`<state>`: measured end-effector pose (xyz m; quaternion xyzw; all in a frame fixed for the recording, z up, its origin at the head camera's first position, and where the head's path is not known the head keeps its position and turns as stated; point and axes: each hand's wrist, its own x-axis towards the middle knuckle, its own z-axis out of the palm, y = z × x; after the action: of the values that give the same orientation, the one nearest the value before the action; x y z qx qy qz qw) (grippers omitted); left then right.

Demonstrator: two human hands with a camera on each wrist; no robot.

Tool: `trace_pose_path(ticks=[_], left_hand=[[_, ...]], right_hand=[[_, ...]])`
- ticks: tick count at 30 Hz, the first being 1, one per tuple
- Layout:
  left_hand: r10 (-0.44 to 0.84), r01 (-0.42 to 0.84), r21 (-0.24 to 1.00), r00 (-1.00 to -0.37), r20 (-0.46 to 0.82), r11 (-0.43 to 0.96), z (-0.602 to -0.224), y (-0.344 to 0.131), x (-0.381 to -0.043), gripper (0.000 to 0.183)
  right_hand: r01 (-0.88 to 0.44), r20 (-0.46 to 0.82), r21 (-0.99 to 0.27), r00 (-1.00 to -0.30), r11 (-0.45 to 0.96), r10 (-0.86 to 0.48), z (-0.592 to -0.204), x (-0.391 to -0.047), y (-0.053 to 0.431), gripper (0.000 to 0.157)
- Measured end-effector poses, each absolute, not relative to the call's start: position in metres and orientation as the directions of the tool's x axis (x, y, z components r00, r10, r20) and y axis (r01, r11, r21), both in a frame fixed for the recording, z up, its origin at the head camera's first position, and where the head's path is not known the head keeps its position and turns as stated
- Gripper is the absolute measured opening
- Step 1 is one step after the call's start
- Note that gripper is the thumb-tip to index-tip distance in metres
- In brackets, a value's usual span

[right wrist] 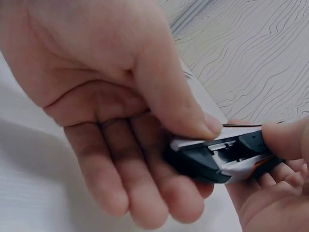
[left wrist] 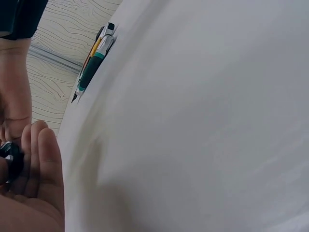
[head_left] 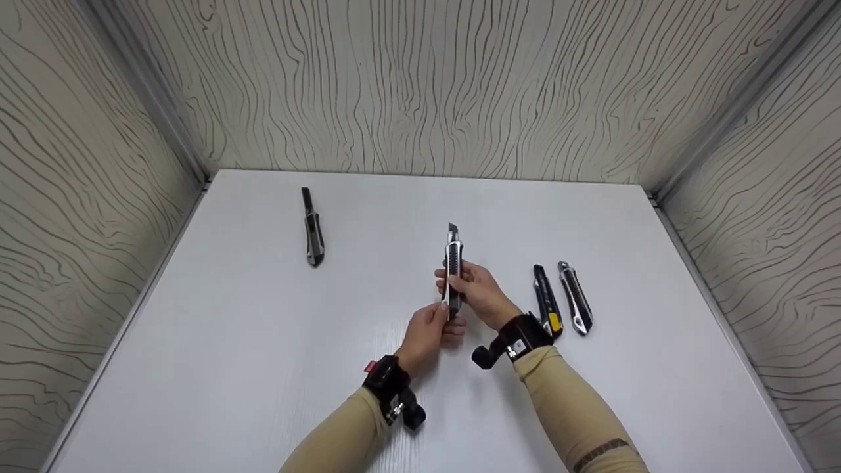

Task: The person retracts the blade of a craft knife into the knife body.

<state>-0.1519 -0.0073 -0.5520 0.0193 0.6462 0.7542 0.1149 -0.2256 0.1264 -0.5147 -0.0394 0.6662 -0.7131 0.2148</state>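
A black and silver utility knife (head_left: pixel 453 263) is held up in both hands over the white table, its blade end pointing toward the back wall. My right hand (head_left: pixel 483 292) grips the middle of its handle, thumb on top. Below it, my left hand (head_left: pixel 426 334) pinches the butt end between thumb and fingers. In the right wrist view the left hand (right wrist: pixel 130 106) has its thumb on the black end of the knife (right wrist: pixel 231 154), and the right hand (right wrist: pixel 285 159) shows at the right edge. Only a dark part of the knife (left wrist: pixel 14 162) shows in the left wrist view.
On the left of the table (head_left: pixel 230 368) lies a utility knife (head_left: pixel 314 233) with its blade out. To the right, a black and yellow utility knife (head_left: pixel 546 299) lies beside a silver and black one (head_left: pixel 576 297). Wood-patterned walls (head_left: pixel 427 92) enclose the table.
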Motion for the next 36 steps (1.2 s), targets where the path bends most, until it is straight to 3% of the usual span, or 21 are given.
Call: trace_pose_path(ticks=[17,36], left_hand=[[0.246,-0.171,0.973,-0.961,-0.130,-0.152,-0.549,-0.010,-0.149,0.043],[0.217,-0.215,0.966,-0.959,-0.181,-0.145,-0.543,-0.010,-0.148,0.040]], right_hand=[[0.331,-0.276,-0.931,-0.913,-0.150,-0.300,-0.520,-0.216,0.126,0.042],[0.314,-0.270,-0.942,-0.919,-0.118,-0.289,-0.517,-0.214,0.120,0.040]])
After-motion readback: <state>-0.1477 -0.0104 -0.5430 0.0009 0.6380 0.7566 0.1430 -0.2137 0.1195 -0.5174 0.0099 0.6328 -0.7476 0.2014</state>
